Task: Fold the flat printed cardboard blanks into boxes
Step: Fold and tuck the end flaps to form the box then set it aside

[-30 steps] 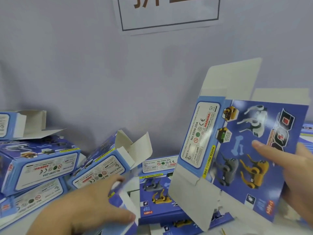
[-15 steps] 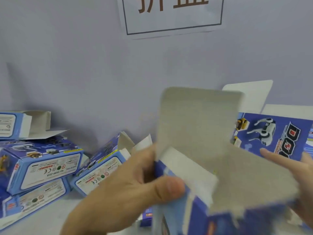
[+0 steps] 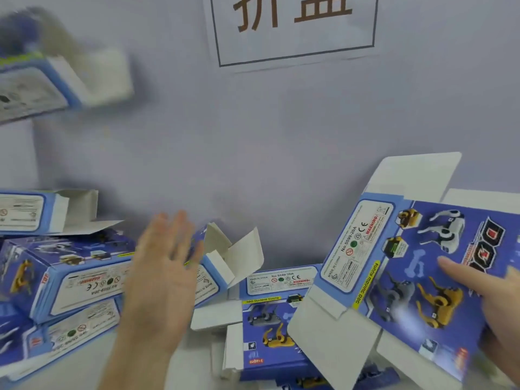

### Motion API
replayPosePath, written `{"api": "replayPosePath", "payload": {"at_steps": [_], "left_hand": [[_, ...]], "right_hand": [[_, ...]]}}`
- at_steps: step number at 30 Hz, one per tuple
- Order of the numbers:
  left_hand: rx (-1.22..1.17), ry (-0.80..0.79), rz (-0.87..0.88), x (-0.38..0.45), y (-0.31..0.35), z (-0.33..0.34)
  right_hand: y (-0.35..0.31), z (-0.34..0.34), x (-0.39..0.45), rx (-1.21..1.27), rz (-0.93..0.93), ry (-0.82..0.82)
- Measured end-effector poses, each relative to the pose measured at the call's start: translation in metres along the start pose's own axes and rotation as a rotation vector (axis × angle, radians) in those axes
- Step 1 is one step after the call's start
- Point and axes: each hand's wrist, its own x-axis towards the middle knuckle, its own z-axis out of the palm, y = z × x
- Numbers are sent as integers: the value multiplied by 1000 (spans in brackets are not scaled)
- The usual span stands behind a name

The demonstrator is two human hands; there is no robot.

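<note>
Our left hand is up at lower centre-left of the frame, palm toward us, fingers straight and spread, grasping nothing. A folded box shows blurred in the upper left of the frame, apart from that hand, one end flap open; we cannot tell what supports it. Our right hand sits at the right edge and holds a flat printed blank, thumb laid straight across the printed dog face; the other fingers are hidden behind the card, so we cannot tell the exact grip. The blank is tilted, white flaps sticking up and down-left.

Lower left: a pile of folded boxes, stacked, end flaps open, one leaning box just behind the left hand. Bottom centre: more flat blanks lie on the table, partly under the held blank. Upper centre: a white wall sign with brown characters on the grey wall.
</note>
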Motion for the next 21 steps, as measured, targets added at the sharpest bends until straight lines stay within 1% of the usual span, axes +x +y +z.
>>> {"api": "replayPosePath", "payload": {"at_steps": [1, 4, 6, 7, 8, 9, 10, 13, 15, 18, 21], "left_hand": [[122, -44, -31, -4, -12, 2], [594, -261, -81, -24, -48, 21], [829, -322, -90, -32, -63, 30], [895, -325, -93, -34, -66, 33], [942, -331, -107, -34, -67, 34], [954, -335, -117, -34, -67, 34], [917, -340, -144, -33, -65, 34], [718, -428, -233, -34, -55, 37], [662, -484, -210, -38, -52, 45], [583, -469, -135, -46, -53, 55], [619, -466, -104, -49, -53, 59]], "right_hand": [[-6, 4, -7, -21, -16, 9], [-8, 6, -13, -83, -107, 40], [-15, 6, -19, -88, -76, -13], [-19, 7, -21, -93, -51, -15], [-20, 6, -21, -114, -29, -58], [-21, 7, -27, -128, -14, -108], [-20, 6, -27, -126, -10, -148], [-20, 14, -33, -154, 46, -310], [-19, 23, -35, -178, 20, -368], [-18, 36, -40, -169, -83, -338], [-16, 42, -42, -159, -137, -287]]}}
